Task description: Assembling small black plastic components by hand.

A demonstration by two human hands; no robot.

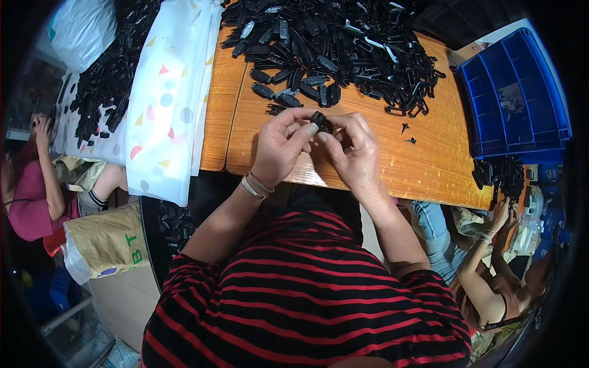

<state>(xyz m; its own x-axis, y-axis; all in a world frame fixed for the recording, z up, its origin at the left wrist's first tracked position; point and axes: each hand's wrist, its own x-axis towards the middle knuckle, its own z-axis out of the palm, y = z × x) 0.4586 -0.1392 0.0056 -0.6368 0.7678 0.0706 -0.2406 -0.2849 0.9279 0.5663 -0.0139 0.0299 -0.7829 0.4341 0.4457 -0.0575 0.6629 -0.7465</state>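
Note:
Between the fingertips of both hands is a small black plastic part (318, 120), held just above the near edge of the wooden table (429, 165). My left hand (283, 142) pinches it from the left with thumb and forefinger. From the right, my right hand (351, 146) closes thumb and fingers on it. The fingers cover much of the part, so its exact kind cannot be made out. Just beyond my hands lie loose oval black plastic casings (287, 98), at the front of a large heap of black plastic parts (343, 43).
Two small dark pieces (408, 135) lie right of my hands. A blue plastic crate (515, 92) stands at the table's right. Patterned white sheeting (169, 98) hangs on the left. Two co-workers handle parts, one (40, 178) at left, one (491, 288) at right.

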